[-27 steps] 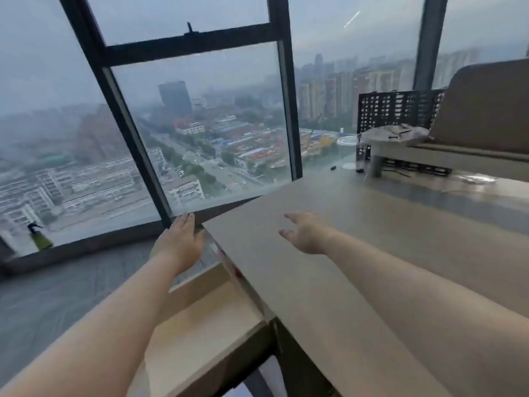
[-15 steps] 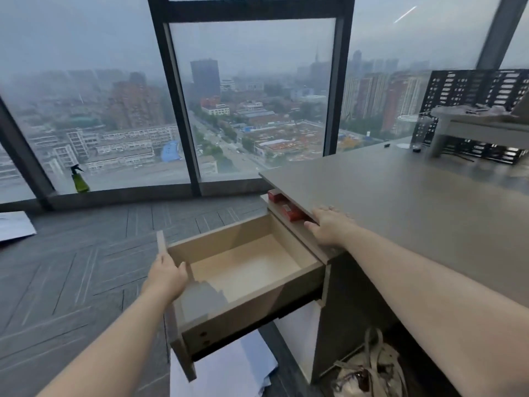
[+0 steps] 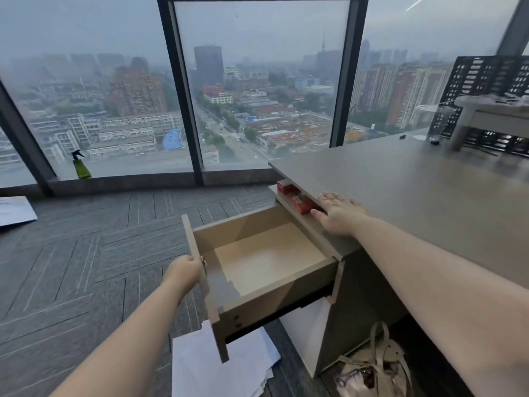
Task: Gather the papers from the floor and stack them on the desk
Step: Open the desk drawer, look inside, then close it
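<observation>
Loose white paper sheets [image 3: 220, 365]: on grey floor under open, empty wooden drawer [image 3: 266, 262]; another sheet [image 3: 14, 210] far left. Grey laminate counter [image 3: 415, 190] — no stack begun. Left hand [image 3: 184, 272] fingers clasp drawer front; right hand [image 3: 339, 214] flat, released — gathering apparently unstarted.

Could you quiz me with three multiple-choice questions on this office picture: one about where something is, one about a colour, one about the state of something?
1. Where is the spray bottle?
A. on the desk
B. on the window ledge
C. in the drawer

2. What colour are the small boxes on the shelf under the desk top?
A. red
B. blue
C. yellow

3. How is the drawer?
A. shut
B. pulled out and bare inside
C. pulled out and full of papers

Answers:
1 B, it stands by the glass at far left.
2 A, both show red.
3 B, the left hand holds its front and only its bare bottom shows.
</observation>
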The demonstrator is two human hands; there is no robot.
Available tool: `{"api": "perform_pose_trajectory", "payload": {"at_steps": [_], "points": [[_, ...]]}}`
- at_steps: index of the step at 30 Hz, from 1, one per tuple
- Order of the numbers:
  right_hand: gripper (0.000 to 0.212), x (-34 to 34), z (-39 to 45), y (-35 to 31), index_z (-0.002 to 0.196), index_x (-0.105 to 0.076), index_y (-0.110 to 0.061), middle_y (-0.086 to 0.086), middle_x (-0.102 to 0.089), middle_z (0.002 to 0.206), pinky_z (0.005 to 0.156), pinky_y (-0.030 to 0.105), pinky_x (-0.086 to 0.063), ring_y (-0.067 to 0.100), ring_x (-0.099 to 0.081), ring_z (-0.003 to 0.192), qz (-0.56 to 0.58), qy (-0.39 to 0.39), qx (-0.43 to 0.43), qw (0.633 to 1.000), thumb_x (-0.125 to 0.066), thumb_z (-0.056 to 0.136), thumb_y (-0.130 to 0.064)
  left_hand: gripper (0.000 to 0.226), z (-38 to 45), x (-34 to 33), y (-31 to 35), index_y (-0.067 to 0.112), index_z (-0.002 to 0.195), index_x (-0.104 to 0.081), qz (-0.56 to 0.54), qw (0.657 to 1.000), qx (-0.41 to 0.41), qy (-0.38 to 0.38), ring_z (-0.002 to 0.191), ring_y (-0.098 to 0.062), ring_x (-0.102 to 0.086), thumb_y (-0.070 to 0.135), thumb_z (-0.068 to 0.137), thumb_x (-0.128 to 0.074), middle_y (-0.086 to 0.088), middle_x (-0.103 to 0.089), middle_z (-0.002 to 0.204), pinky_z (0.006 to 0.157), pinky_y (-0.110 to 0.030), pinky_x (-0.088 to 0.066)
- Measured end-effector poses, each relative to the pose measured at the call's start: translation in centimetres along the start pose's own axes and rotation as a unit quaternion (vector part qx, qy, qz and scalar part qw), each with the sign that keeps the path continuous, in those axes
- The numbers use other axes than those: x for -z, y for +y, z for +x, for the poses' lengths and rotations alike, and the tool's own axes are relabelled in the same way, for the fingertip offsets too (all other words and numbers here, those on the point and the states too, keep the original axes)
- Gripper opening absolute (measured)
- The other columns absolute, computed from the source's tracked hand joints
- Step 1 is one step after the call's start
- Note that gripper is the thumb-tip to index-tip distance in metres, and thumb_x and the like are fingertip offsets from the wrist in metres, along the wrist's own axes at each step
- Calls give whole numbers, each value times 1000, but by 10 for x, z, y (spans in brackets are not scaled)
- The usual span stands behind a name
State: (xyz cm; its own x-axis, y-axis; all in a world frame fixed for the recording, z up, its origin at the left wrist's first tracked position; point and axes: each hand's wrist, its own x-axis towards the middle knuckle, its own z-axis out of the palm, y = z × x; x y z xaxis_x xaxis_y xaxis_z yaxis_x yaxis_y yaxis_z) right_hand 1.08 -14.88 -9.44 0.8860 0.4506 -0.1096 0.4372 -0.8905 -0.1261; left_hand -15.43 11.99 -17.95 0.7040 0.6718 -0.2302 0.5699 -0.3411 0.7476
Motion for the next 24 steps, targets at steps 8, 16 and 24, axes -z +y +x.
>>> {"api": "perform_pose_trajectory", "payload": {"at_steps": [8,16,24], "points": [[58,3,13,12,153,-8,-28,-9,-4,163,122,40,0,10,0,150,27,-4,20,999,-16,99,-48,31,5,-47,46,11,92,-64,-1,995,-49,-84,112,-24,-49,17,97,-34,-16,-55,126,100,-34,-37],[56,4,27,14,153,-10,-32,-11,-4,163,121,42,3,9,1,150,41,-1,21,999,-17,99,-47,53,27,-101,74,14,142,-40,-11,983,-93,-158,131,-28,-42,3,91,-32,-10,-42,149,93,-26,-32],[54,8,39,16,152,-15,-34,-12,-7,162,121,44,3,8,-1,150,70,-5,24,997,-16,99,-46,71,30,-163,95,25,142,-38,-103,967,-85,-217,124,-21,-45,-1,76,-34,-3,-41,141,102,-30,-42]]}}
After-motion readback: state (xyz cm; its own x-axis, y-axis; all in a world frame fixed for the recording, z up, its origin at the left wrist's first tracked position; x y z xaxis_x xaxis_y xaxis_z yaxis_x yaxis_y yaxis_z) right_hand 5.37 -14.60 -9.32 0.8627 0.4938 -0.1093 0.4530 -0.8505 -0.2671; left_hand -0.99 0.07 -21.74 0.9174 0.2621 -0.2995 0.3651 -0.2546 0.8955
